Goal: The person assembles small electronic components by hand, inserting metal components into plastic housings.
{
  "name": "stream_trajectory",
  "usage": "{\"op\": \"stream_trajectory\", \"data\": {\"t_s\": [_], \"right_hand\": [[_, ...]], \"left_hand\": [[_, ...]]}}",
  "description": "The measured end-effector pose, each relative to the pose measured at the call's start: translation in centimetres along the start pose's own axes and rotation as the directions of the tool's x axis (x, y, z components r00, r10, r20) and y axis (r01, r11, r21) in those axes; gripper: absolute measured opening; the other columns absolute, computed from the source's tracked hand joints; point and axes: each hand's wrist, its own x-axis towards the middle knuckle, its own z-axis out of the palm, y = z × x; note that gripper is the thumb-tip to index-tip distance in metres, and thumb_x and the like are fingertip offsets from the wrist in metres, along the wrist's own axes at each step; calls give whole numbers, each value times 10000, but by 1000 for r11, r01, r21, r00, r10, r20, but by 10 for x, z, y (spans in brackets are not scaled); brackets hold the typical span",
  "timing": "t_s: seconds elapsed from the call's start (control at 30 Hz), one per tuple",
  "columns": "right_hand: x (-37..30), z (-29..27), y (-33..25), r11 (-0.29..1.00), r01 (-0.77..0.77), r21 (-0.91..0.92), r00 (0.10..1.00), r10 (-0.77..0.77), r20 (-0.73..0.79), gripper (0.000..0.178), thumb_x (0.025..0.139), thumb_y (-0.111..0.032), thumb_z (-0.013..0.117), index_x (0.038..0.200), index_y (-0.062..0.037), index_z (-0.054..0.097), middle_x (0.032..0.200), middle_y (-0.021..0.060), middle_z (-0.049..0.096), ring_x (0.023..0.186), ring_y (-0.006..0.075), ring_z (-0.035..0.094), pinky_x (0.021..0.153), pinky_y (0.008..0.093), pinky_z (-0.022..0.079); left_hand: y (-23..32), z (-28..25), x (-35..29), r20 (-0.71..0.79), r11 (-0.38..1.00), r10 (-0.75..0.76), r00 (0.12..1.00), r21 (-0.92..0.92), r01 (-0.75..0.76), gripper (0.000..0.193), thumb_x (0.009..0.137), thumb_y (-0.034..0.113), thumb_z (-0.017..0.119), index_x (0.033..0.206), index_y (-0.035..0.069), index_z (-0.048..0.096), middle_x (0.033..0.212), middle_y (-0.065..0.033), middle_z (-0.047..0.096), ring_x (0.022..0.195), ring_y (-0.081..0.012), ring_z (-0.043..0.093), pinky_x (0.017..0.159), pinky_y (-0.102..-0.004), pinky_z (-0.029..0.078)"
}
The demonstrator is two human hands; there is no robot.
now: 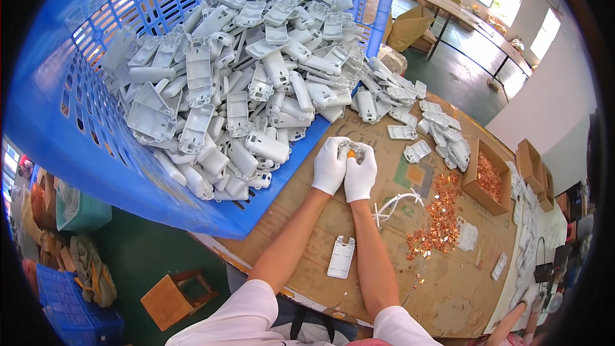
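Both my hands wear white gloves and meet over the cardboard-covered table. My left hand (pixel 330 168) is closed, its thumb side against the other hand. My right hand (pixel 360 173) is closed too, with bent fingers. Between the fingertips shows a small orange spot (pixel 351 154) with something greyish around it; most of it is hidden by the gloves. A white plastic casing (pixel 341 257) lies flat near my right forearm. Small copper-coloured metal pieces (pixel 437 214) are heaped to the right, next to white curved plastic strips (pixel 396 204).
A large blue crate (pixel 256 214) full of white plastic casings (pixel 237 115) tilts at the left. More casings (pixel 442 131) lie beyond my hands. A cardboard box (pixel 487 202) of copper pieces stands at the right. A wooden stool (pixel 168 301) is on the floor; another person's arm (pixel 512 323) shows lower right.
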Motion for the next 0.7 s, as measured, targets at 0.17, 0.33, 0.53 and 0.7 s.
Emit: {"op": "stream_trajectory", "data": {"t_s": [0.17, 0.33, 0.53, 0.7], "right_hand": [[-1, 4, -7, 961, 244, -130, 970, -244, 19, 428, 789, 58, 585, 1198, -68, 582, 1164, 147, 623, 1006, 314, 649, 874, 371, 514], [0, 2, -11, 875, 369, -314, 929, -360, 91, 330, 773, 56, 583, 1065, -75, 663, 1137, 122, 628, 1005, 327, 643, 850, 391, 528], [-5, 1, -11, 787, 417, -454, 908, -386, 165, 388, 758, 19, 604, 1112, -115, 687, 1163, 117, 620, 938, 315, 663, 798, 398, 547], [-7, 0, -11, 717, 492, -494, 867, -455, 202, 402, 728, 8, 618, 1104, -113, 689, 1190, 96, 596, 956, 277, 653, 776, 388, 555]], "left_hand": [[-4, 0, 12, -173, 974, -193, 966, -154, 167, 156, 932, 99, 578, 1055, 7, 605, 987, -197, 690, 919, -349, 679, 801, -414, 528], [3, -6, 15, -78, 962, -186, 980, -217, 165, 177, 947, 91, 571, 1090, -5, 611, 1012, -154, 702, 934, -260, 686, 809, -359, 529], [-5, -7, 13, -21, 895, -201, 979, -410, 175, 227, 965, 108, 512, 1099, -25, 638, 1050, -136, 699, 951, -212, 667, 856, -330, 512], [-2, -17, 11, 76, 729, -185, 980, -658, 189, 339, 1001, 168, 411, 1138, -60, 622, 1071, -130, 685, 969, -193, 649, 876, -310, 509]]}}
